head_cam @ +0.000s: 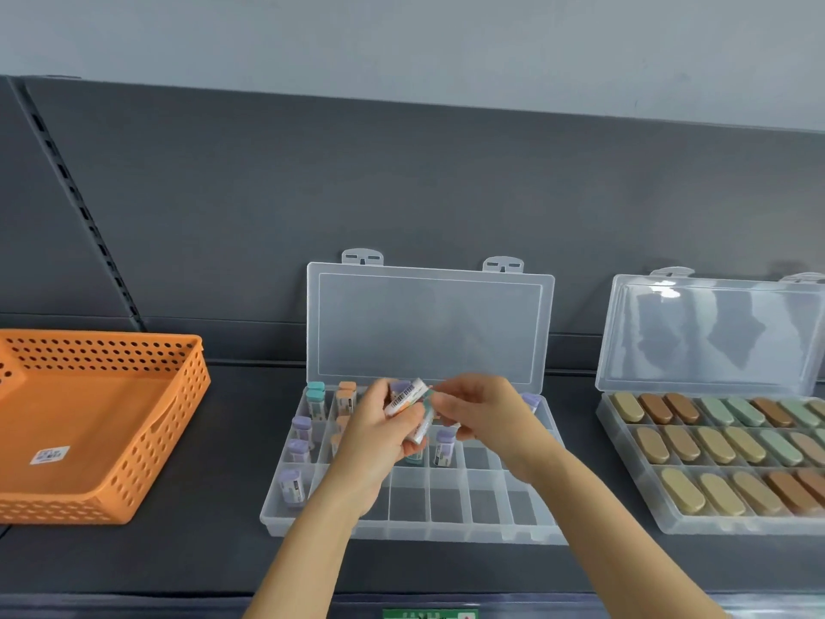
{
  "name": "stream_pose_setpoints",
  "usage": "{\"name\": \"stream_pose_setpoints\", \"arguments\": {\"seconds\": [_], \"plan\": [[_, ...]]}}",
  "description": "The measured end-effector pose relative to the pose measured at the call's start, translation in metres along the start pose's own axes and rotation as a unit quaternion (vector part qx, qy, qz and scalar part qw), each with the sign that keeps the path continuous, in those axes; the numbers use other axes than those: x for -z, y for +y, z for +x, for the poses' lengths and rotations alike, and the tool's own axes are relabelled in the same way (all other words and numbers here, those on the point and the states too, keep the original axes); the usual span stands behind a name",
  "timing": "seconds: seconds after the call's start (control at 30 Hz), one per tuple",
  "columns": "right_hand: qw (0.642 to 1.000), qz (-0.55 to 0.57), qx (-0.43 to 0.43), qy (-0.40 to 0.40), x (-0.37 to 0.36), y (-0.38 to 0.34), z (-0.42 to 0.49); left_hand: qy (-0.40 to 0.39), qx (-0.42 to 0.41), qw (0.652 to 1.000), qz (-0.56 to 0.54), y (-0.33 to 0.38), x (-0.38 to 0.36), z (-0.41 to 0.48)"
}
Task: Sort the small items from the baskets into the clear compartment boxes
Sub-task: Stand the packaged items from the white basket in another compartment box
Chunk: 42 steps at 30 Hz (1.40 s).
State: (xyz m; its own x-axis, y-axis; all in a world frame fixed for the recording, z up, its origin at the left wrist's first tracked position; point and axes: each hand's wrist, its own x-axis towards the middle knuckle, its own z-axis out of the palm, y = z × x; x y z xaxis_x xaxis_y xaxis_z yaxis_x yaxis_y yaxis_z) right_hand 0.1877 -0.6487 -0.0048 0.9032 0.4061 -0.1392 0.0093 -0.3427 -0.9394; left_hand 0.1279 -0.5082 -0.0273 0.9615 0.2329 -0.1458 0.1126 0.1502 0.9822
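Fingers of the left hand (379, 435) curl round small labelled tubes (407, 398) while the right hand (482, 408) pinches one tube's end, both raised over the open compartment box (424, 531), forearms entering from its near side.

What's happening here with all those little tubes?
A person is sorting small tubes into the middle box. The left hand holds a few above it, and the right hand pinches the end of one. Several compartments already hold capped tubes; most of the front row is empty. The orange basket shows only a sticker inside. The right box is full of oval pieces.
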Motion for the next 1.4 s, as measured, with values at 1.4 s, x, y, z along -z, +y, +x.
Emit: {"name": "stream_pose_setpoints", "arguments": {"seconds": [1.4], "plan": [[0.989,-0.083,0.079,0.089,0.058,0.008,-0.027,-0.14,-0.085,0.917,0.363,0.002,-0.038,0.005]]}}
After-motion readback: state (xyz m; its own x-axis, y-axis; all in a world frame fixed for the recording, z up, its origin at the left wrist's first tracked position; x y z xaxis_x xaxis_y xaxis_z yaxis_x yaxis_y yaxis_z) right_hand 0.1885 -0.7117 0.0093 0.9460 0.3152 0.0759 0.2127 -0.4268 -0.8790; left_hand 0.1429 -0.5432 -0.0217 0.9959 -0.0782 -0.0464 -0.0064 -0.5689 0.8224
